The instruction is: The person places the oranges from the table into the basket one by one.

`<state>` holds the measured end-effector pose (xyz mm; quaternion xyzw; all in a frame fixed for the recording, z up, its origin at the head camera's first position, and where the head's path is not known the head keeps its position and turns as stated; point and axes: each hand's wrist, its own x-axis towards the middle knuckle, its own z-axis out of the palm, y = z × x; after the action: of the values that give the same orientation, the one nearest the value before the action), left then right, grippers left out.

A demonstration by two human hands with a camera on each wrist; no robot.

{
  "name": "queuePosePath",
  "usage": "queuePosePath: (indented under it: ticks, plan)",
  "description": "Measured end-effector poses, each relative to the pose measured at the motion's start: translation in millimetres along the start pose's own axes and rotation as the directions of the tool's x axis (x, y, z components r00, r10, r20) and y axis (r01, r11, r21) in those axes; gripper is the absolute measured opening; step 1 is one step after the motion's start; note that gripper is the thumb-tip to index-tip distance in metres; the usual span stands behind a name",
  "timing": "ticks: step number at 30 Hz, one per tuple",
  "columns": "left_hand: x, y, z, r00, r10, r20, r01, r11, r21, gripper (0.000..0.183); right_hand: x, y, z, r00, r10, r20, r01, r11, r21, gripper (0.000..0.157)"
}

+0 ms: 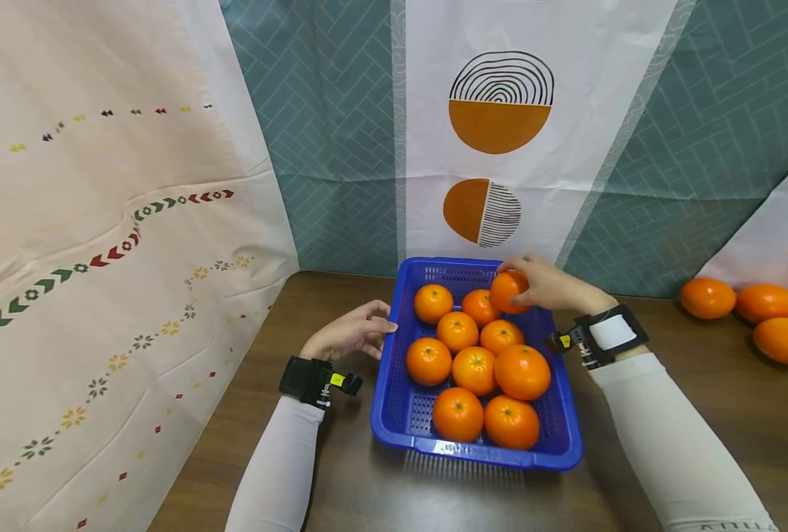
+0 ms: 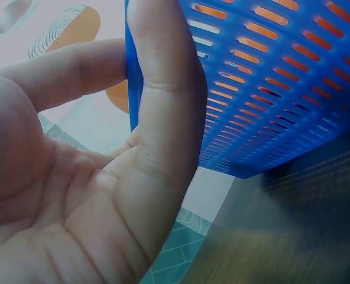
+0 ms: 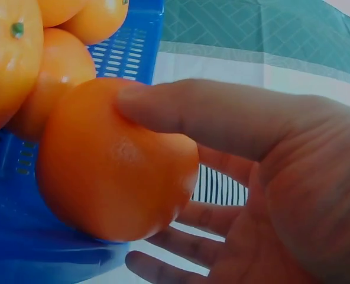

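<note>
A blue plastic basket point(image 1: 477, 452) with slotted walls stands on the table, holding several oranges point(image 1: 457, 415). At its left side my left hand point(image 1: 354, 331) pinches the rim; the left wrist view shows a finger point(image 2: 166, 112) along the outside of the slotted wall point(image 2: 269, 89). Over the basket's far right corner, my right hand point(image 1: 542, 284) grips an orange point(image 1: 508, 292) between thumb and fingers. Close up, the right thumb point(image 3: 187, 109) lies across the top of this orange point(image 3: 116, 171), which overlaps other oranges point(image 3: 60, 71) in that view.
Three more oranges point(image 1: 769, 303) lie on the brown wooden table point(image 1: 687, 414) at the far right. A patterned curtain point(image 1: 347, 133) hangs right behind the table, and a pale embroidered cloth point(image 1: 121, 318) borders its left side.
</note>
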<state>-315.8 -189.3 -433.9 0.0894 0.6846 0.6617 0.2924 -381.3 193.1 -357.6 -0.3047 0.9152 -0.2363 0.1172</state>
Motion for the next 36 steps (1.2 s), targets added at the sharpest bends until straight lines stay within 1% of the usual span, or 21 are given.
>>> queuePosePath:
  ticks: [3, 6, 8, 11, 15, 26, 31, 36]
  plan:
    - [0.3, 0.3, 0.1, 1.000, 0.000, 0.001, 0.000, 1.000, 0.001, 0.029, -3, 0, -2.1, 1.000, -0.008, 0.021, 0.008, 1.000, 0.023, 0.060]
    - [0.3, 1.2, 0.5, 1.000, 0.001, 0.000, -0.001, 1.000, 0.007, 0.029, -6, 0, -5.1, 1.000, -0.015, 0.008, 0.014, 0.999, 0.041, 0.061]
    - [0.2, 2.0, 1.1, 1.000, 0.001, -0.003, -0.001, 1.000, 0.011, 0.029, -7, 1, -6.6, 1.000, -0.022, -0.015, 0.022, 0.999, 0.044, 0.057]
    - [0.7, 2.7, 1.7, 1.000, -0.004, -0.006, 0.004, 1.000, 0.011, 0.029, -8, 2, -7.3, 0.997, -0.058, -0.042, 0.060, 0.997, 0.039, 0.048]
    - [1.6, 2.5, 1.9, 1.000, -0.012, -0.003, 0.012, 1.000, 0.001, 0.029, -10, 2, -7.0, 0.996, -0.076, -0.053, 0.078, 0.996, 0.044, 0.041]
    - [0.5, 4.4, 3.9, 1.000, -0.005, 0.001, 0.005, 1.000, 0.011, 0.029, -12, 5, -6.6, 0.995, -0.045, -0.084, 0.050, 0.996, 0.067, 0.038]
    - [-1.1, 3.3, 3.0, 1.000, -0.006, 0.001, 0.006, 1.000, 0.008, 0.029, -15, 10, -9.2, 0.991, -0.009, -0.132, 0.023, 0.995, 0.102, 0.037]
    - [-2.4, 1.1, 1.0, 1.000, -0.008, -0.007, 0.008, 1.000, 0.000, 0.026, -25, 16, -16.9, 0.983, 0.014, -0.182, 0.012, 0.990, 0.143, 0.035]
